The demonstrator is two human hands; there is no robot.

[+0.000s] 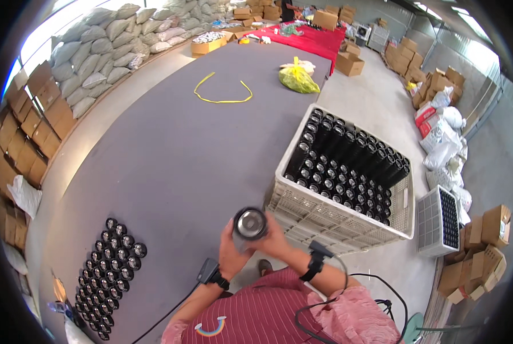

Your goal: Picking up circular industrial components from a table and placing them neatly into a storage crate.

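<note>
- Black cylindrical canister point(249, 225) with a shiny silver end is held at chest height, end-on to the camera, above the near edge of the grey surface point(170, 149).
- Left hand point(232, 255) is wrapped around the canister body from below-left, fingers closed on it. Right hand point(276, 241) is cupped against its right side, fingers curled round; both hands grip it.
- Handling estimate: rigid body, probably metal or hard plastic, smooth and likely a little slippery; moderate to light weight, since it sits easily in the hands. Looks dent-prone rather than brittle.
- Best hold, by judgement: around the cylinder wall, mid-length, clear of the polished end.
- White plastic crate point(302, 215) stands just right of the hands, packed with upright black canisters; its lattice wall and rim are the nearest hard edge.
- Cluster of black canisters point(108, 269) stands on the surface at lower left, near its edge.
- Open room: a broad bare stretch of the surface between crate and cluster, running ahead to a yellow strap point(222, 92) and a yellow-green bag point(296, 77).
- Wrist-worn devices with cables trail from both forearms; snag risk near the crate rim.
</note>
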